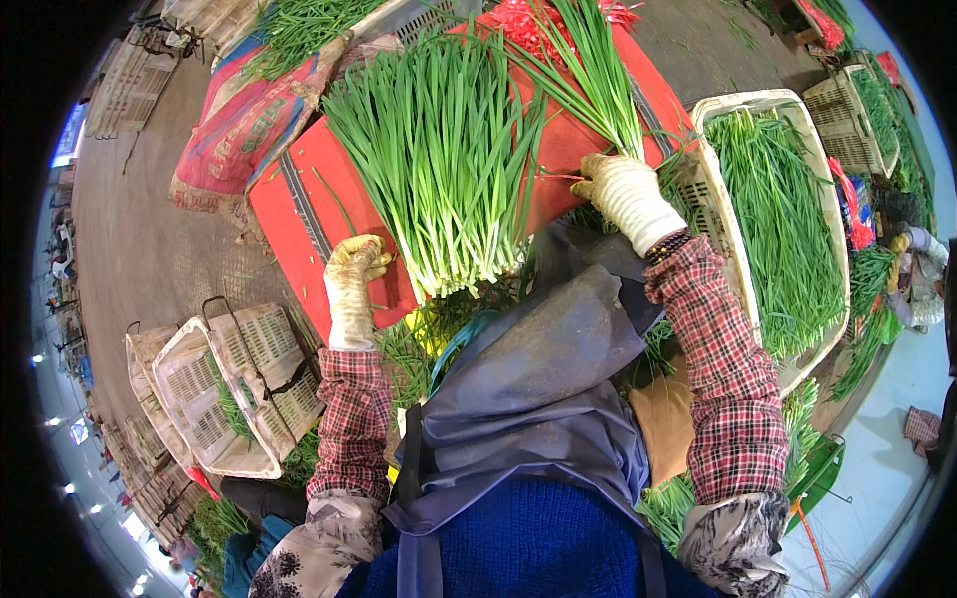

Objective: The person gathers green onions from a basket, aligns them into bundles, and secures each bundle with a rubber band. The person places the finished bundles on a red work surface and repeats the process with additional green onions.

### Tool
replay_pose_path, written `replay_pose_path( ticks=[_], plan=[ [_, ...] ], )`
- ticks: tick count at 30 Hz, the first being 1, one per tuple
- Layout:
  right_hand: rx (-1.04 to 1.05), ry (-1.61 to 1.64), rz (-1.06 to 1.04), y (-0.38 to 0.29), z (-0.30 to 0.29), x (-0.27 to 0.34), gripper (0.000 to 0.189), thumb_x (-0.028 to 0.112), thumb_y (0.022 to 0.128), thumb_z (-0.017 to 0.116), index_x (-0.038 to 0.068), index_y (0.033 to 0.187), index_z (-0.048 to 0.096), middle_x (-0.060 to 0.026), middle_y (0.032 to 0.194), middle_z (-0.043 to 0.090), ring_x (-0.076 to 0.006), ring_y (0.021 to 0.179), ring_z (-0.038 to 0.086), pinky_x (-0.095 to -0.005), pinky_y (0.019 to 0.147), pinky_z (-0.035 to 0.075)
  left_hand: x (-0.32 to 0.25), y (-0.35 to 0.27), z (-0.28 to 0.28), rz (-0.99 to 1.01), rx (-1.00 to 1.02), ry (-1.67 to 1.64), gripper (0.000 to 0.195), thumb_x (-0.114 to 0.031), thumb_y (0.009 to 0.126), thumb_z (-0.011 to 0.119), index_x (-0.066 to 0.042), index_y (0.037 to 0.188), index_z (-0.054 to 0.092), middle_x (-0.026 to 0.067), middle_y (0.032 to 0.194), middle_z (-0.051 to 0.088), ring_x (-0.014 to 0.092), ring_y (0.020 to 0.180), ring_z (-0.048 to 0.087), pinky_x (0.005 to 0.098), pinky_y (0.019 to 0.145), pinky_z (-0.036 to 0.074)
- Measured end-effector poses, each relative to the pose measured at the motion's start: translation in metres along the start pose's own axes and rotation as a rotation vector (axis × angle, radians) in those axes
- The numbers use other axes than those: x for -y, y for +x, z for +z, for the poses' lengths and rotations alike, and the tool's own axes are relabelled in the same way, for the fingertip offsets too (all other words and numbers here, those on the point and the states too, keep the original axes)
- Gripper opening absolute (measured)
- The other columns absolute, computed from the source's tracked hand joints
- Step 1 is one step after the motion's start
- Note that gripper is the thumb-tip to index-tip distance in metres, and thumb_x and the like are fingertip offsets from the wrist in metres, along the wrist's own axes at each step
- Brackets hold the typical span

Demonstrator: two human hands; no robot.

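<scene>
A wide bundle of green garlic chives (pixel 448 164) lies on a red board (pixel 299 276) in front of me, its pale cut ends towards me. My left hand (pixel 357 276), in a yellow-palmed white glove, rests on the board just left of those ends with its fingers curled; it seems to hold nothing. In the same kind of glove, my right hand (pixel 628 196) grips the pale end of a smaller bunch of chives (pixel 609 90) over the board's right side. A thin red tie (pixel 559 177) sticks out by its fingertips.
Shredded red ties (pixel 531 30) lie at the board's far edge. A plastic crate (pixel 841 247) full of chives stands at the right, emptier crates (pixel 269 448) at the left. A printed sack (pixel 224 142) lies at upper left. A co-worker's gloved hand (pixel 897 247) shows at far right.
</scene>
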State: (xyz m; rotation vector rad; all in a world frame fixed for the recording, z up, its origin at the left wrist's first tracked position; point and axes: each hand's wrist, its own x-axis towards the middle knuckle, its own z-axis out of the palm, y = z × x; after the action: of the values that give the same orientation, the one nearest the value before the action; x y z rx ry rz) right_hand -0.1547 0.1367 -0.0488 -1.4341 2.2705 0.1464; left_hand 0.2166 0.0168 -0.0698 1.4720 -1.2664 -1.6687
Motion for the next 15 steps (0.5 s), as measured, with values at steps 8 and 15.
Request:
replay_pose_path(
  ticks=[8,15],
  plan=[
    [-0.179,0.037,-0.33,-0.04,0.032,-0.047,0.019,0.029,0.089,0.056,0.011,0.084,0.06,-0.0127,0.075,0.064,-0.0356,0.071,0.063,-0.0466,0.063,0.05,0.003,-0.005,0.005,-0.07,0.001,-0.006,0.014,-0.017,0.094,0.062,-0.007,0.103,0.064,0.004,0.092,0.07,0.015,0.079,0.067,0.0291,0.073,0.054],
    [-0.037,1.14,-0.489,-0.067,-0.034,0.037,0.015,0.014,0.09,0.058,0.003,0.086,0.066,-0.0037,0.085,0.066,-0.0112,0.082,0.06,-0.0282,0.078,0.048,-0.003,0.008,0.031,-0.089,0.025,-0.449,0.008,-0.011,0.091,0.06,-0.005,0.096,0.061,0.0043,0.087,0.065,0.016,0.075,0.063,0.0298,0.069,0.051]
  ],
)
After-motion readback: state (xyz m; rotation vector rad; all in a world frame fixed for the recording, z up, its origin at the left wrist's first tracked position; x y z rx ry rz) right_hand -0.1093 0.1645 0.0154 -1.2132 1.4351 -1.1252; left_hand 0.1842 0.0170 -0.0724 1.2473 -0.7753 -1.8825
